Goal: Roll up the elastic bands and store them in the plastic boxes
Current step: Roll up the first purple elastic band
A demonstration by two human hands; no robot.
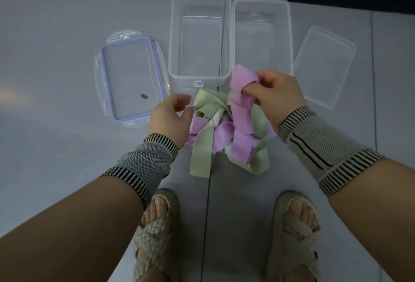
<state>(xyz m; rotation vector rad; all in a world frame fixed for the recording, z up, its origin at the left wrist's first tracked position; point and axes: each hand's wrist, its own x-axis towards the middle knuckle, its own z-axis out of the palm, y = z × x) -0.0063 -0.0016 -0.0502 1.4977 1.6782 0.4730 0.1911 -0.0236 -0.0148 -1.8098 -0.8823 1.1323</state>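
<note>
head view: right hand (277, 93) pinches the purple band (243, 77) lifted off the tangle, left hand (171, 115) loose, empty; untangling step, rolling judged next, boxes (199, 36) unfilled

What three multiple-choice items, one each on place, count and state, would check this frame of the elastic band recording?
1. Where does the blue-rimmed lid lie?
A. left of both boxes
B. between the boxes
C. on a box

2. How many clear plastic boxes stand open?
A. one
B. two
C. three

3. What is the right hand doing?
A. resting flat on the floor
B. pinching a purple band
C. holding a lid

Answers:
1 A, it lies beside the left box, on the side away from the right box.
2 B, two lidless boxes sit side by side, nothing in them.
3 B, its fingers pinch the purple band above the pile; the left hand hovers, holding nothing.
</note>
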